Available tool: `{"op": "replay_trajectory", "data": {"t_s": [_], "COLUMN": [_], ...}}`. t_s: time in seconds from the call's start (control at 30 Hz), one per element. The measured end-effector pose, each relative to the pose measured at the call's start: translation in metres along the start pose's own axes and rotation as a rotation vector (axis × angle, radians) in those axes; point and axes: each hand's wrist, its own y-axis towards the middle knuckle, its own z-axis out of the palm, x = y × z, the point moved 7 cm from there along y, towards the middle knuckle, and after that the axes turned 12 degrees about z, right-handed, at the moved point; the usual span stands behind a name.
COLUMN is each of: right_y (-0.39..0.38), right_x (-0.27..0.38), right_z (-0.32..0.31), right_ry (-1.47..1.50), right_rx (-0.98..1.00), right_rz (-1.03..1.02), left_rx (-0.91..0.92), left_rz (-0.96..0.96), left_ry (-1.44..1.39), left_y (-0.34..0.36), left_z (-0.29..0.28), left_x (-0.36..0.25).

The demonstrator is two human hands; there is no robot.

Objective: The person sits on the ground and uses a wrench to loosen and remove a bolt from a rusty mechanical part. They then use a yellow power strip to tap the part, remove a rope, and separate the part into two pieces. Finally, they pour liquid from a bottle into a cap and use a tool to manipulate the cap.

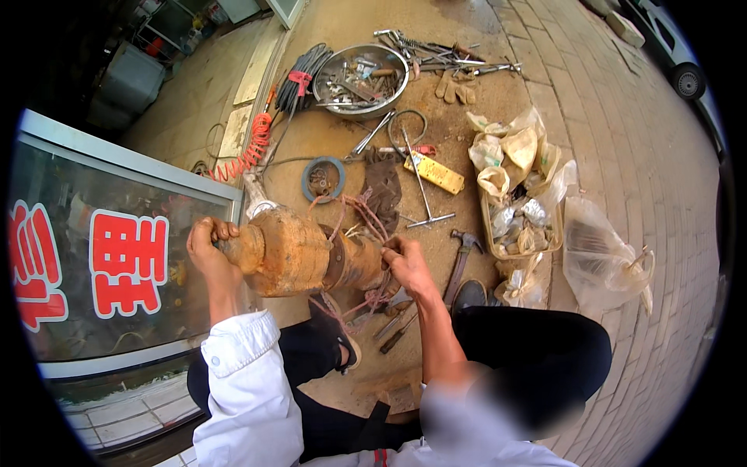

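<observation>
A rusty orange-brown metal pump (292, 255), thick and rounded with a narrower flanged end, lies sideways in front of me above the ground. My left hand (212, 251) is closed round the short neck at its left end. At the opposite end, my right hand (408, 268) has its fingers curled in on a pinkish rope (372, 214), right beside the metal. The rope loops loosely above and below the pump. What lies under my right fingers is partly hidden. Just beyond sit a grey ring-shaped roll (323, 179) with small parts inside and a dark cloth (383, 183).
A glass door (124, 257) stands close at left, near a red coiled hose (253, 148). Ahead are a metal basin (401, 84) of parts, a yellow block (436, 173) and a T-handle wrench (425, 206). A hammer (462, 261) and a bag-filled basket (559, 241) are rightward.
</observation>
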Motion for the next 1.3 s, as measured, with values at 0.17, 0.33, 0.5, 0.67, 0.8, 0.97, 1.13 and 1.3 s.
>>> {"op": "replay_trajectory", "data": {"t_s": [0.17,0.33,0.5,0.67,0.8,0.97,1.13,1.3], "right_y": [0.001,0.002,0.017,0.032,0.071,0.126,0.211,0.308], "right_x": [-0.011,-0.026,-0.061,-0.088,-0.102,-0.036,0.086,0.15], "right_z": [-0.033,-0.029,-0.056,-0.097,-0.112,-0.094,-0.03,0.01], "right_ry": [0.037,0.04,-0.102,-0.454,-0.705,-0.866,-0.928,-1.363], "right_rx": [-0.317,-0.238,-0.395,-0.553,-0.621,-0.59,-0.528,-0.657], "right_rz": [0.065,0.182,0.13,0.277,0.159,-0.014,-0.324,-0.808], "left_rx": [0.2,0.566,0.521,0.405,0.399,0.404,0.343,0.395], "left_rz": [-0.041,-0.037,-0.05,-0.023,-0.002,-0.01,0.006,0.073], "left_ry": [-0.066,-0.121,-0.108,-0.071,-0.08,-0.113,-0.004,0.007], "left_y": [-0.009,-0.026,-0.032,-0.028,-0.023,-0.028,-0.023,-0.014], "left_z": [0.033,0.079,0.073,0.048,0.042,0.037,0.043,0.058], "left_x": [0.003,-0.008,-0.008,-0.013,-0.009,-0.005,-0.012,-0.017]}}
